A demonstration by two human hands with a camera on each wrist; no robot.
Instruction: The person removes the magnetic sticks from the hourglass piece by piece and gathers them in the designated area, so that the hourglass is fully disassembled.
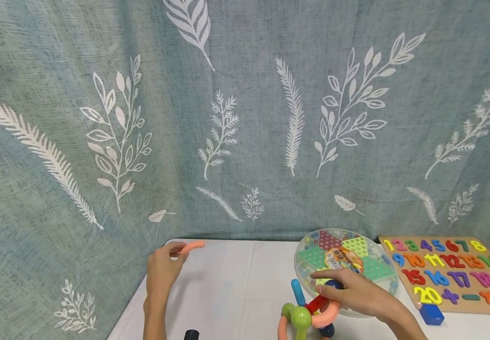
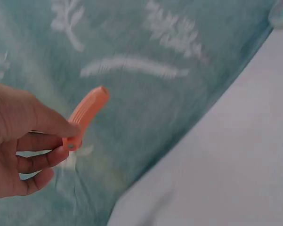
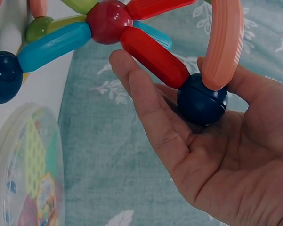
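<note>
My left hand (image 1: 162,268) is raised over the far left of the table and pinches a curved orange magnetic rod (image 2: 88,112) by one end, between thumb and fingers. At the front right, my right hand (image 1: 357,293) grips a magnetic ball-and-rod structure (image 1: 301,318) at a navy ball (image 3: 201,100), thumb on one side and long fingers on the other. From that ball run a red rod (image 3: 153,57) and a curved orange rod (image 3: 223,44). The structure also has a dark red ball (image 3: 109,21), green balls and blue rods. Its lower part is cut off in the head view.
Behind the right hand lies a round clear case (image 1: 304,264) with a coloured star board. A wooden number board (image 1: 444,302) sits at the far right, a blue block (image 1: 432,314) by its front edge. A black object (image 1: 191,335) shows at the bottom edge. A patterned curtain (image 1: 245,118) hangs behind the table.
</note>
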